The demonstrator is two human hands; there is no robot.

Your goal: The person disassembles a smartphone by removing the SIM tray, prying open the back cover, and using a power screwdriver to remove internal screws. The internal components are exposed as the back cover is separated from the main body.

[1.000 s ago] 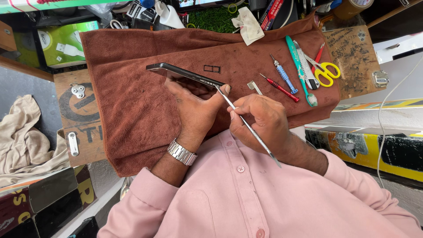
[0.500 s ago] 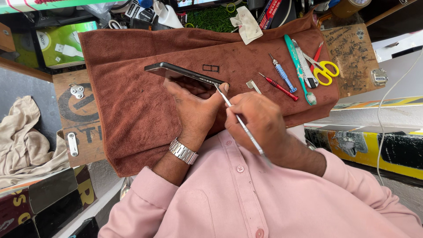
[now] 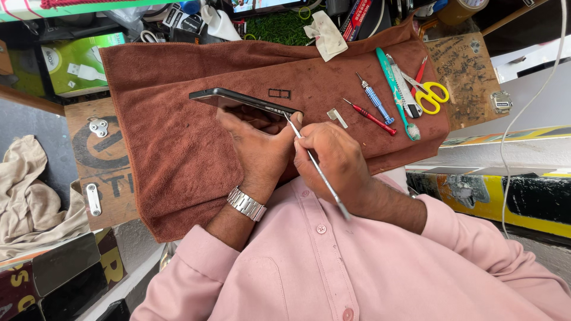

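Note:
My left hand (image 3: 256,145), with a metal watch on its wrist, holds a dark smartphone (image 3: 235,100) tilted on edge over a brown towel (image 3: 172,160). In my right hand (image 3: 330,160) I grip a thin metal pry tool (image 3: 315,166) like a pen. Its tip touches the phone's right end, close to my left thumb. A small black card tray (image 3: 279,93) lies on the towel just beyond the phone.
On the towel's right part lie a small metal piece (image 3: 337,117), a red screwdriver (image 3: 370,116), a blue screwdriver (image 3: 373,98), a green toothbrush (image 3: 395,92), a utility knife and yellow scissors (image 3: 431,92). A beige cloth (image 3: 30,196) lies at left. Boxes and clutter line the back.
Both hands and the phone have stayed in nearly the same place. The pry tool's tip has shifted a little along the phone's right end.

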